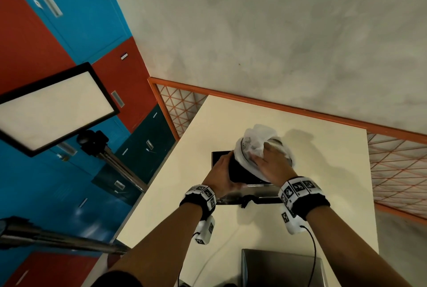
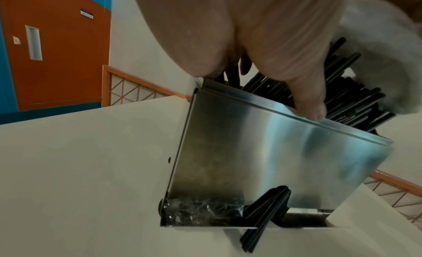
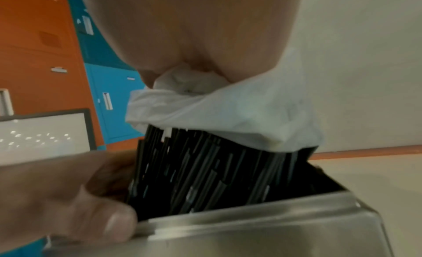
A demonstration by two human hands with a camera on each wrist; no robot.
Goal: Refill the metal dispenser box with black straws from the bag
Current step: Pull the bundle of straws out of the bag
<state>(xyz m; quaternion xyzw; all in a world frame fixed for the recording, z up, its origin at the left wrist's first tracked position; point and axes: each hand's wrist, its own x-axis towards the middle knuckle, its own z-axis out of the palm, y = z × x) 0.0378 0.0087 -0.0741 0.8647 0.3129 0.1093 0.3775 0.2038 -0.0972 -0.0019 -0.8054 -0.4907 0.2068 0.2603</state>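
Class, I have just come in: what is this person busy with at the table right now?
A person is refilling a shiny metal dispenser box on a cream table. The right hand grips a crumpled white plastic bag, upended over the box's open top. A bundle of black straws sticks out of the bag with its lower ends inside the box. The left hand holds the bundle at the box's rim.

Black straws [image 3: 205, 170], white bag [image 3: 228, 116], silver metal dispenser box [image 2: 274, 152], cream table [image 1: 300, 125], orange-and-blue lockers [image 1: 46, 32]

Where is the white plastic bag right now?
The white plastic bag is above the metal dispenser box on the table, gripped by the right hand, with black straws sliding out into the box.
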